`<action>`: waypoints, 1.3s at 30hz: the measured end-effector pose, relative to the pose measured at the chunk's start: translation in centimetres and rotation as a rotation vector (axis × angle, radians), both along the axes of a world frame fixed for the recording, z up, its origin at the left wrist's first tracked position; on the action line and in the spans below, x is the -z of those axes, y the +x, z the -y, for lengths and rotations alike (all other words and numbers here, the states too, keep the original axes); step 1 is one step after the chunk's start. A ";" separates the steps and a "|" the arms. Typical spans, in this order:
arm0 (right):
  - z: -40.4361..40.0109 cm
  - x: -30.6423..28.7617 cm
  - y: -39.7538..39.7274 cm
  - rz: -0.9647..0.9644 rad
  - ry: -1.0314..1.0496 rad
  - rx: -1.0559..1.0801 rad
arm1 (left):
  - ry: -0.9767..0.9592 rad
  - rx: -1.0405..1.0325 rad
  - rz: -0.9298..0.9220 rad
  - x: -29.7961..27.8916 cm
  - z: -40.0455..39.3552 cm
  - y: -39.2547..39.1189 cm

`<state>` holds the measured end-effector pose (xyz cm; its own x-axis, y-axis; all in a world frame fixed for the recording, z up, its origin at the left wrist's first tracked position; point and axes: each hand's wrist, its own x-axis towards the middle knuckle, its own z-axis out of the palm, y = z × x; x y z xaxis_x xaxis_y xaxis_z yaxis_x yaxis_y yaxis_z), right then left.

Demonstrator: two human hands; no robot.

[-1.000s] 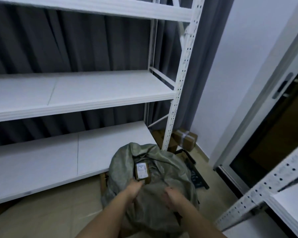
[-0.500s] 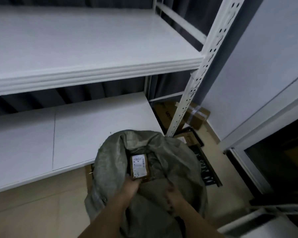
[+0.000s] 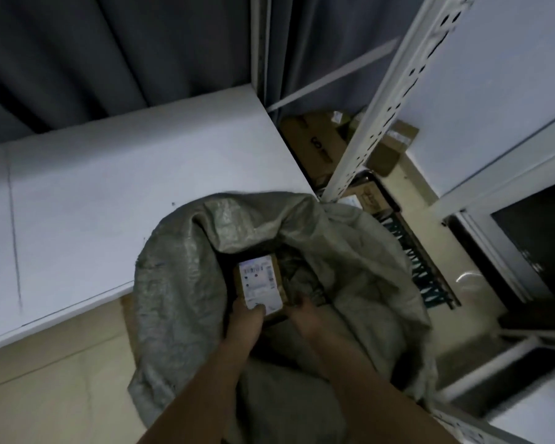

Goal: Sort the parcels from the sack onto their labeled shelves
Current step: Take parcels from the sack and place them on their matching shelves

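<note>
Head view, looking steeply down: a grey-green woven sack point(image 3: 186, 283) stands open on the floor, just near of the lowest white shelf point(image 3: 109, 193). In its mouth sits a small brown parcel point(image 3: 261, 285) with a white label facing up. Left hand point(image 3: 245, 318) grips the parcel's near end — thumb on the label. Right hand point(image 3: 303, 314) is at the parcel's right edge with fingers curled into the sack; whether it holds the parcel or the fabric cannot be told. Far right, behind the shelf upright point(image 3: 375, 116), cardboard boxes point(image 3: 318, 145) lie on the floor.
</note>
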<state>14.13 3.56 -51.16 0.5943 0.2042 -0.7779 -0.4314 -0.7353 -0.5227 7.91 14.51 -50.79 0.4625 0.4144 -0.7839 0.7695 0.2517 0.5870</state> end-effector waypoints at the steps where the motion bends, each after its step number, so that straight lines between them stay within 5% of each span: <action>1: -0.3 0.8 0.1 0.004 0.010 0.013 | -0.016 -0.005 0.012 0.7 -0.1 0.3; 9: -0.8 2.4 0.1 -0.088 0.150 0.140 | -0.102 -0.152 -0.033 1.1 -0.3 0.8; 16: 0.9 -1.7 -1.1 -0.068 0.143 0.404 | -0.124 -0.213 -0.055 -3.9 0.5 0.2; 21: 2.2 -9.5 -3.7 0.019 0.217 0.583 | -0.218 -0.161 0.061 -12.3 2.8 -1.6; 33: 6.3 -28.4 -5.7 0.268 0.146 0.557 | -0.153 -0.030 0.091 -29.9 6.6 -4.8; 39: 7.0 -34.9 -4.1 0.347 0.254 0.541 | -0.162 0.067 0.337 -37.7 7.1 -3.5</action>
